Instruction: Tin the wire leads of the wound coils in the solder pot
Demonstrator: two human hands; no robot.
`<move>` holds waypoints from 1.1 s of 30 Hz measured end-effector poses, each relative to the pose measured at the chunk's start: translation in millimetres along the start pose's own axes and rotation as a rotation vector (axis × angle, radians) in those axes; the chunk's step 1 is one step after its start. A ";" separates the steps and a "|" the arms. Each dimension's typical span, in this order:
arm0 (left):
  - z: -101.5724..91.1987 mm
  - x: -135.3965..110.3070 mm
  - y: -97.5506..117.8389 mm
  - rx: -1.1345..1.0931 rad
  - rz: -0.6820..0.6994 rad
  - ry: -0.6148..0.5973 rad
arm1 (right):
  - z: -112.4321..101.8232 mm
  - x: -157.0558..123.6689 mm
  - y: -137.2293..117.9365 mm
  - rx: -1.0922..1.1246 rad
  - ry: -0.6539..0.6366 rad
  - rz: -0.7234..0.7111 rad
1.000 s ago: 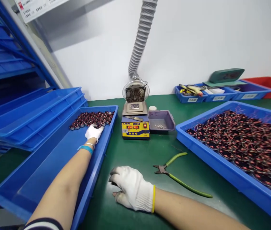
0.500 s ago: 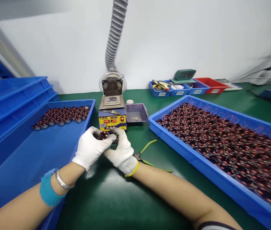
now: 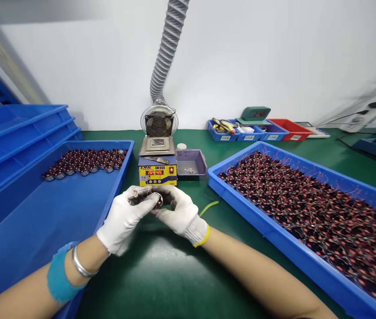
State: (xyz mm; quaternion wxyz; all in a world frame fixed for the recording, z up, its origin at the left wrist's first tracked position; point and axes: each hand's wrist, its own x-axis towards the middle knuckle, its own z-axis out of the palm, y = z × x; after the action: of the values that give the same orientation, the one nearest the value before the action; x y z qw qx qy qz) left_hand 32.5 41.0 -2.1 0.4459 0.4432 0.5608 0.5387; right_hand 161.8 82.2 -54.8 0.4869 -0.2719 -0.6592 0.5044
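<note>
Both my hands wear white work gloves with darkened fingertips and meet in front of the solder pot (image 3: 157,170). Between them is a small round motor stator (image 3: 158,202), black with a reddish copper winding, partly covered by fingers. My left hand (image 3: 124,219) grips it, thumb laid along its near side. On its other side, my right hand (image 3: 181,213) has its fingers curled around it, fingertips partly hidden. A green handle of the cutting pliers (image 3: 209,207) shows beyond my right hand, which hides the rest of the tool.
To the left, a blue tray (image 3: 71,208) holds rows of similar parts; stacked blue trays (image 3: 18,133) stand behind it. A blue tray (image 3: 261,217) full of parts with wires lies right. Near the pot are a purple bin (image 3: 192,173) and a grey exhaust hose (image 3: 169,48).
My hands have shifted slightly right and down with the stator, which has turned between the fingers. My right hand now covers most of the pliers. The view has shifted a little.
</note>
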 end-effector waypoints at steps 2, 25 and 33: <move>-0.6 0.6 0.9 -0.025 -0.015 0.031 | -1.5 -1.4 -0.3 -0.105 -0.010 -0.041; -24.0 22.1 -5.4 -0.428 -0.002 0.157 | 5.8 -2.5 -4.6 -0.172 0.175 0.005; -18.2 12.7 -12.4 -0.166 0.010 -0.014 | 4.7 4.6 -7.4 0.039 0.195 0.211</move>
State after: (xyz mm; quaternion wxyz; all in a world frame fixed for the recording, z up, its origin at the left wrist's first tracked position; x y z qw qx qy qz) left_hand 11.8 49.3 -14.4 0.4822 0.4111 0.5091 0.5824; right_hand 156.7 81.6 -46.3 0.4981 -0.3781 -0.5665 0.5367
